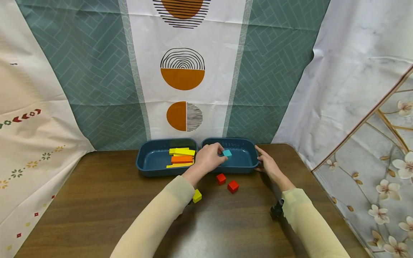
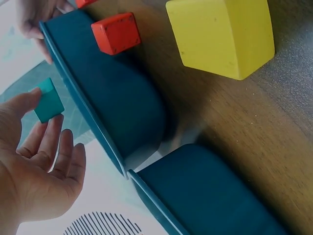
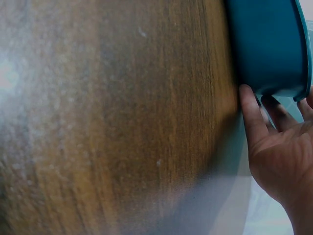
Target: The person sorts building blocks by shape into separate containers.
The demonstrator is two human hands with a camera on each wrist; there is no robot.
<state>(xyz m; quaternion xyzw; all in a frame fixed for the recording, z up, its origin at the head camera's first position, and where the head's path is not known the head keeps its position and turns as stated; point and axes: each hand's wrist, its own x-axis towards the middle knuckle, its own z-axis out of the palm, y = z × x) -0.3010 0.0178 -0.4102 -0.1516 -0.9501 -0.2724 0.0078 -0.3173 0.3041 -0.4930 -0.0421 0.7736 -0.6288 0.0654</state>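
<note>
My left hand (image 1: pixel 209 157) pinches a teal block (image 1: pixel 227 154) between thumb and fingertips over the right blue tray (image 1: pixel 240 168). In the left wrist view the teal block (image 2: pixel 49 101) shows above the tray's rim, held by its edges. My right hand (image 1: pixel 268 165) rests its fingers against the right end of that tray. The right wrist view shows those fingers (image 3: pixel 252 110) spread along the tray's outer end wall (image 3: pixel 274 54), the palm turned toward the camera.
The left blue tray (image 1: pixel 151 172) holds several yellow blocks (image 1: pixel 184 152) and an orange block (image 1: pixel 181 159). Two red cubes (image 1: pixel 221 179) lie in front of the right tray, and a yellow cube (image 1: pixel 197 196) sits beside my left forearm. A patterned cloth (image 1: pixel 184 122) hangs behind.
</note>
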